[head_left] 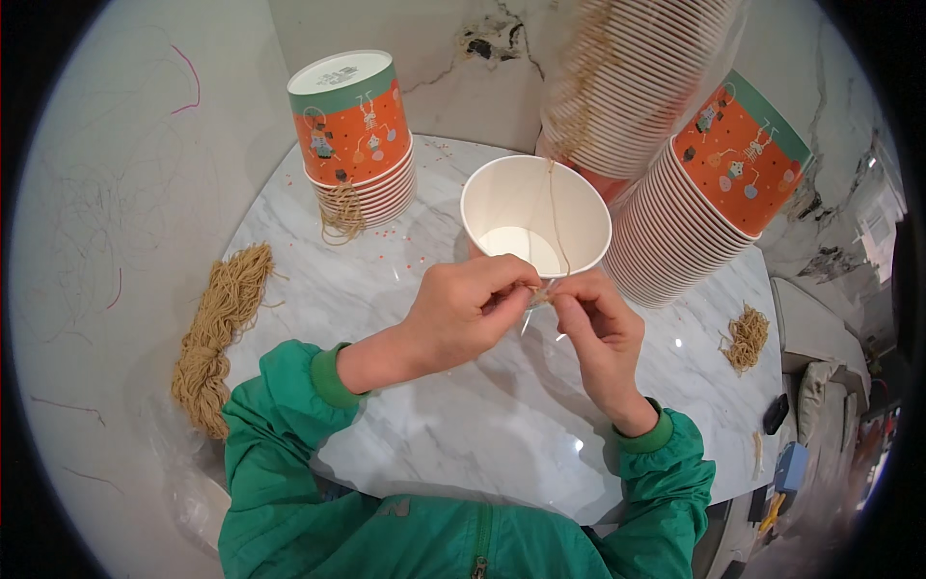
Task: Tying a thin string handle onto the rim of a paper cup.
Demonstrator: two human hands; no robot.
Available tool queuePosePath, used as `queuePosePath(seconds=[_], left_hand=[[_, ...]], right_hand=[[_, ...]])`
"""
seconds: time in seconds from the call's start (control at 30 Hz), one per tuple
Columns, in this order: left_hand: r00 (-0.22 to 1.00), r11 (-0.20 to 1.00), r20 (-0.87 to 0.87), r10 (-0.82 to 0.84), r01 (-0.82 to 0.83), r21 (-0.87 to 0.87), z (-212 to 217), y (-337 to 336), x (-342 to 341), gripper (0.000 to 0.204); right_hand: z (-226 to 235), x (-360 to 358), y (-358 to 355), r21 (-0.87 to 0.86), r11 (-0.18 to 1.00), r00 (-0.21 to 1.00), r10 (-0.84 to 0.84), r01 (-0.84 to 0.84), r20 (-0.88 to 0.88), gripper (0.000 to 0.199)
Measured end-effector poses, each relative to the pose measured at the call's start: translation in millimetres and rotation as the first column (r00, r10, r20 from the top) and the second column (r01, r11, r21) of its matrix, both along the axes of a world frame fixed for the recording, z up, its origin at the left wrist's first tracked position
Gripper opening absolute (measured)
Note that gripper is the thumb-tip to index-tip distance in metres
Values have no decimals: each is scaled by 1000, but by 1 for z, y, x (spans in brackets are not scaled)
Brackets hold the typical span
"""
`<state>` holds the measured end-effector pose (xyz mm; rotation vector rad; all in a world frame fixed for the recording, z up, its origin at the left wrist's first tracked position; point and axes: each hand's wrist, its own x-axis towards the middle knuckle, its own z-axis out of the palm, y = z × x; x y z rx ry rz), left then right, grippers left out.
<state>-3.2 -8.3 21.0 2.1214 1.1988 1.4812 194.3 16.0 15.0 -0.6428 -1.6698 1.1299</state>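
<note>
Jacket (424, 540): green, nearest
Left hand (463, 307): thumb and finger pinching string (555, 214)
Right hand (603, 333): likewise pinching
Cup (490, 205): white inside, just beyond hands, string across mouth

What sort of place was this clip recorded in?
Probably a room in a home: scribbles on the wall, what looks like a pale sofa beside the marbled table, and stacks of upturned paper tubs on it.

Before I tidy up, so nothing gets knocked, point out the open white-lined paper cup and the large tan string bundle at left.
White-lined paper cup (511, 204), head view: inner wall.
Large tan string bundle (220, 326), head view: middle of its strands.
</note>
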Motion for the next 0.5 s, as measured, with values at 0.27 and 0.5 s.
queuePosePath(seconds=[0.27, 0.5], left_hand=[[953, 932, 302, 2, 108, -347, 12, -4, 2, 7], [972, 952, -169, 164, -111, 286, 8, 0, 5, 6]], right_hand=[[15, 4, 5, 551, 808, 958, -282, 207, 54, 26], [16, -9, 1, 458, 878, 965, -223, 138, 136, 43]])
